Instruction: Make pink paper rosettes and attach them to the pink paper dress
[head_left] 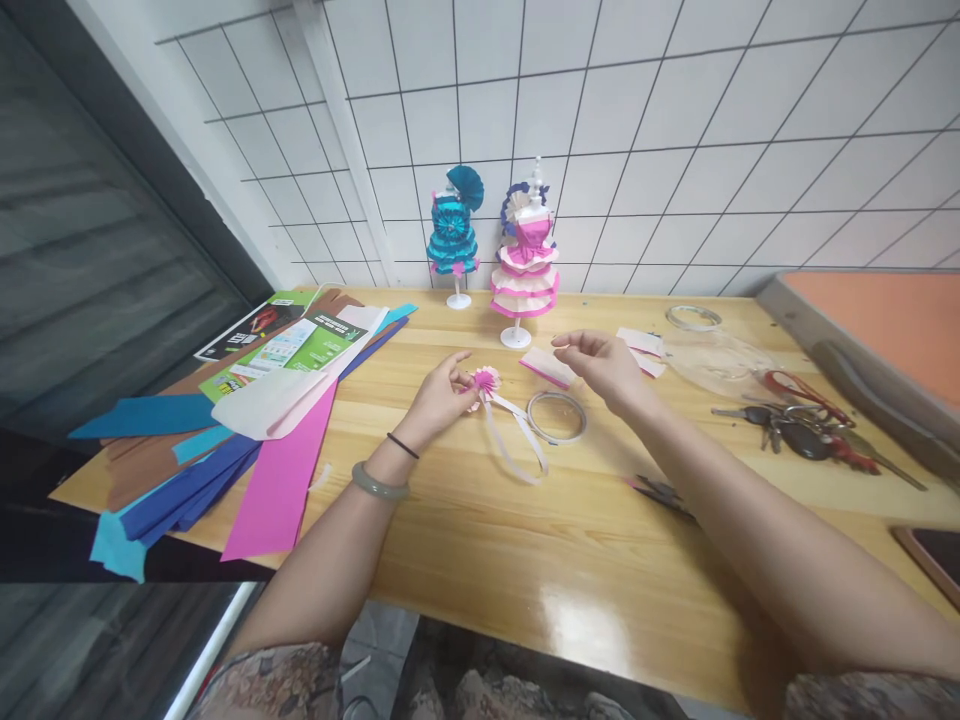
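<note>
My left hand (pixel 442 397) pinches a small pleated paper rosette (pixel 487 381), pink in the middle with a pale rim, just above the table. A narrow white strip (pixel 517 470) trails from it in a loop onto the wood. My right hand (pixel 604 368) hovers to the right with its fingertips drawn together; whatever they hold, if anything, is too small to make out. Below that hand lies a folded pink-and-white paper piece (pixel 547 367). A roll of tape (pixel 556 417) rests flat between the hands, near the strip.
Two paper-dressed stands, one teal (pixel 453 235) and one pink-and-white (pixel 525 285), stand by the tiled wall. Coloured crepe paper (pixel 281 490) piles up at left. Scissors (pixel 660 492) lie under my right forearm, with keys (pixel 802 435), another tape roll (pixel 694 318) and a phone (pixel 930 560) farther right.
</note>
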